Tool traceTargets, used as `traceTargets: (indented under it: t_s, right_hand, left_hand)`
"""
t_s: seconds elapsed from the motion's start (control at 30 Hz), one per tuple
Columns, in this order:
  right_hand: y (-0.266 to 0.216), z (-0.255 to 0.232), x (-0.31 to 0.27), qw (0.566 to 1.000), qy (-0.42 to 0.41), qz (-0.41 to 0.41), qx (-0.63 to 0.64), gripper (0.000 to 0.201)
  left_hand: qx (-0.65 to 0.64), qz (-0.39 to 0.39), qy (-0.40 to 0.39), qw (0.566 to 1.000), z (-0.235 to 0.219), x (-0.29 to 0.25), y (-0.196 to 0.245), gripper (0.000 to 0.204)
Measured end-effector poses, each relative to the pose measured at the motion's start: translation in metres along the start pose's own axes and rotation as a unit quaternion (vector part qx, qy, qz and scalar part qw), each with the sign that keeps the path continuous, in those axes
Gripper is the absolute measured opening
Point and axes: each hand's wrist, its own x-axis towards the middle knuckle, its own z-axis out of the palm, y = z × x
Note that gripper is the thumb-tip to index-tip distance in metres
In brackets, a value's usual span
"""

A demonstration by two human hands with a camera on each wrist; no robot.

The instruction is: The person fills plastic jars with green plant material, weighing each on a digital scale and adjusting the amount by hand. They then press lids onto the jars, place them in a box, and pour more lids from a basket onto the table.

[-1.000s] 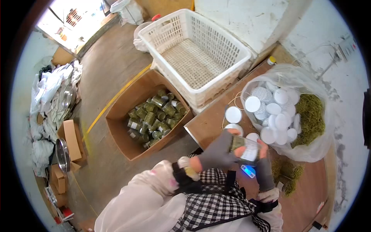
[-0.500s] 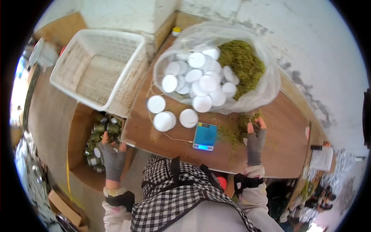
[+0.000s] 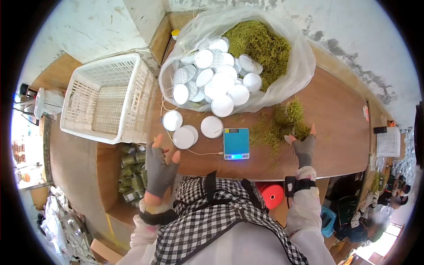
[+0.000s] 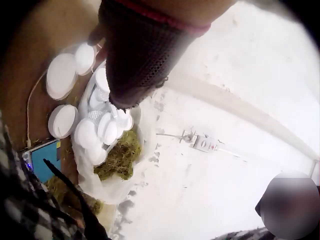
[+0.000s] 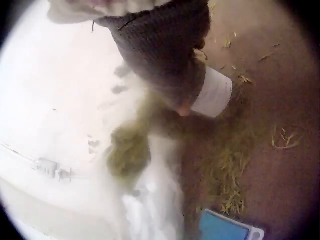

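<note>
My left hand (image 3: 161, 170), in a grey fingerless glove, hangs over the table's left edge with fingers spread and nothing in them. Two overlapping white lids (image 3: 183, 138) lie just beyond it. On the right, my gloved right hand (image 3: 304, 149) reaches to a small heap of dried green herb (image 3: 291, 115), thumb and forefinger apart. A white-labelled piece (image 5: 214, 92), curved like a jar's side, shows right beside its fingers in the right wrist view; the rest is hidden by the glove and herb. Between the hands sits a blue digital scale (image 3: 236, 143), its display lit.
A clear plastic bag (image 3: 304, 66) holds many white lids (image 3: 223, 84) and a mass of dried herb (image 3: 260, 44). Left of the table stand a white plastic crate (image 3: 99, 112) and a cardboard box (image 3: 106, 176) with herb-filled jars (image 3: 132, 172). A thin cord runs to the scale.
The view has swung right. Earlier both hands held a labelled herb jar; then the left was over the box of jars, empty. It has since come to the table edge, the right staying by the herb heap.
</note>
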Motion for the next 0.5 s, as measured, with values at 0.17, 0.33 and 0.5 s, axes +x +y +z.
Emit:
traceTargets:
  t_s: [0.17, 0.33, 0.5]
  right_hand:
    - [0.008, -0.021, -0.013, 0.998, -0.021, 0.007, 0.056, 0.11]
    - [-0.025, -0.036, -0.055, 0.996, -0.05, -0.016, 0.077, 0.109]
    - [-0.098, 0.014, -0.085, 0.976, -0.112, -0.172, 0.077, 0.112]
  left_hand:
    - [-0.03, -0.021, -0.017, 0.999, 0.002, -0.002, 0.0, 0.073]
    - [-0.023, -0.048, -0.039, 0.998, 0.004, 0.0, -0.01, 0.074]
    - [-0.033, -0.013, -0.032, 0.999, 0.012, 0.007, 0.002, 0.073]
